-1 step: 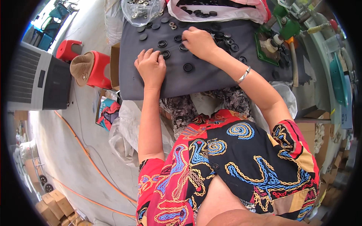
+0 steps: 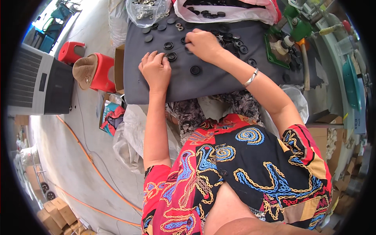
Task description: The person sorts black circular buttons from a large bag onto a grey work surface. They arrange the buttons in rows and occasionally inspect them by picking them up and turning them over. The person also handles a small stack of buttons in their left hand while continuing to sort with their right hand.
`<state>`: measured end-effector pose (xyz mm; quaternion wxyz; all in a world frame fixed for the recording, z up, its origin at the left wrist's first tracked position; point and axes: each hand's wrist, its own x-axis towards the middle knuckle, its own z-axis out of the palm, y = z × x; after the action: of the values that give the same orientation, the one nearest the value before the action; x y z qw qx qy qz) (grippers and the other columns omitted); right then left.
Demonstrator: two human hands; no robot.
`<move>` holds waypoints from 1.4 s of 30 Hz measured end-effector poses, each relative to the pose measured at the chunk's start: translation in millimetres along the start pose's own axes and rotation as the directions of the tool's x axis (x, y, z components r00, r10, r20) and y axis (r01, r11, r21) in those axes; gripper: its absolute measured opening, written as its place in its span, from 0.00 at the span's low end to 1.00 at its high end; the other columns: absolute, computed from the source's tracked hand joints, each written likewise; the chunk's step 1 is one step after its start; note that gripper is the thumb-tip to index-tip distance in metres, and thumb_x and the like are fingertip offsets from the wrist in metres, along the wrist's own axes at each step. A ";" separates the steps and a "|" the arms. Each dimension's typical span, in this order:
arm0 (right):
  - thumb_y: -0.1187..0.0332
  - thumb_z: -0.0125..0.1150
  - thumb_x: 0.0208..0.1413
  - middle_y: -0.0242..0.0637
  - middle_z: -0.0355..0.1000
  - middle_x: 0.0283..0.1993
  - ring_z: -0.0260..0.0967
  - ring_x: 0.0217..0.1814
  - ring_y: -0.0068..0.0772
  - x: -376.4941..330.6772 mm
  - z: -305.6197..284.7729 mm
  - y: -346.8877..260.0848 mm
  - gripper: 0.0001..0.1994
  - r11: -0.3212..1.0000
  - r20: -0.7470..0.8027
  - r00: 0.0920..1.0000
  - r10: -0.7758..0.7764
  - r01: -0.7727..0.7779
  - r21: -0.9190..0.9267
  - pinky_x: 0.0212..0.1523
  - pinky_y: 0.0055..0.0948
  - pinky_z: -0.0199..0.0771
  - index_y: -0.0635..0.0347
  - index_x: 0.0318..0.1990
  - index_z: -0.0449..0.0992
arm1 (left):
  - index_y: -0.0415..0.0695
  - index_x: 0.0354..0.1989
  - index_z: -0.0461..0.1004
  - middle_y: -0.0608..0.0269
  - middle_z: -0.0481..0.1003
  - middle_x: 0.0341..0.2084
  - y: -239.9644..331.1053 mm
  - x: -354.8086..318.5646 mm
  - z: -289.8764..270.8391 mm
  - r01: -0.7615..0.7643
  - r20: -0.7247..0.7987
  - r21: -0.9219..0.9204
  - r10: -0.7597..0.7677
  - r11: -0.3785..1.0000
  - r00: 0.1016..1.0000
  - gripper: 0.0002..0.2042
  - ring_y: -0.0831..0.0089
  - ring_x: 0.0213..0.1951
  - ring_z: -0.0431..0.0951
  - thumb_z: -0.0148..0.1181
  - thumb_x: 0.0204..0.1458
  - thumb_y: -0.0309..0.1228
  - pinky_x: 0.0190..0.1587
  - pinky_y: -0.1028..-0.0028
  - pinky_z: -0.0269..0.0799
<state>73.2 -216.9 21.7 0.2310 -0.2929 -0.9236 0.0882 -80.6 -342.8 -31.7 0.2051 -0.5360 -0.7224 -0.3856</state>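
My left hand (image 2: 155, 72) rests on the grey-covered table with its fingers bent and apart. Its thumb side is beside a round black cap with a raised rim (image 2: 171, 56). My right hand (image 2: 203, 46) reaches in from the right, fingers curled together and pointing left, above some black rings; its fingertips hide whatever they may hold. Between and below the hands lie another ringed black cap (image 2: 168, 45) and a single black cap (image 2: 195, 70). Several flat dark discs (image 2: 149, 38) lie farther left, and two small metal rings (image 2: 179, 27) sit near the back.
A loose pile of black caps (image 2: 243, 49) lies right of my right hand. At the back stand a clear bag of metal rings (image 2: 147, 13) and a white-and-red sack of black parts (image 2: 231, 15). A green hand press (image 2: 278, 49) stands on the right.
My right hand has shifted slightly left. My left hand has moved a little left, away from the ringed cap beside it.
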 end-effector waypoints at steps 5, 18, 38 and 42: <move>0.70 0.58 0.47 0.46 0.76 0.36 0.77 0.39 0.48 1.7 34.3 -26.6 0.06 0.993 0.146 0.989 -0.021 0.037 -0.112 0.39 0.41 0.79 0.61 0.30 0.78 | 0.42 0.31 0.81 0.55 0.80 0.36 -6.5 1.7 2.0 0.097 -0.086 -0.100 -0.106 0.990 0.991 0.06 0.59 0.42 0.78 0.60 0.46 0.25 0.49 0.65 0.71; 0.59 0.60 0.54 0.45 0.77 0.39 0.75 0.45 0.47 9.6 -27.5 30.5 0.12 0.954 0.234 0.962 0.141 -0.069 -0.293 0.46 0.43 0.75 0.58 0.36 0.80 | 0.42 0.32 0.81 0.56 0.79 0.36 -9.4 2.3 8.9 0.156 -0.055 -0.230 -0.173 0.961 0.983 0.07 0.60 0.44 0.77 0.60 0.44 0.25 0.49 0.62 0.68; 0.70 0.55 0.58 0.49 0.75 0.33 0.73 0.37 0.55 21.4 6.7 -4.5 0.05 0.965 0.042 0.967 -0.253 0.249 0.081 0.37 0.44 0.71 0.61 0.39 0.72 | 0.42 0.25 0.78 0.59 0.78 0.33 0.0 0.7 -10.3 0.206 -0.120 -0.236 -0.239 0.950 0.964 0.03 0.61 0.41 0.75 0.59 0.42 0.25 0.46 0.62 0.63; 0.70 0.55 0.58 0.46 0.73 0.30 0.72 0.36 0.52 26.0 29.2 -5.9 0.04 0.969 0.071 0.966 -0.247 0.245 0.039 0.35 0.46 0.69 0.60 0.36 0.71 | 0.43 0.26 0.79 0.61 0.78 0.32 -2.2 3.5 0.9 0.162 -0.149 -0.236 -0.200 0.958 0.968 0.03 0.62 0.41 0.75 0.60 0.42 0.25 0.46 0.63 0.63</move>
<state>37.5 -207.4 7.6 0.2094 -0.1690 -0.9595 0.0838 -83.8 -340.3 -30.6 0.1692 -0.4516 -0.7007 -0.5257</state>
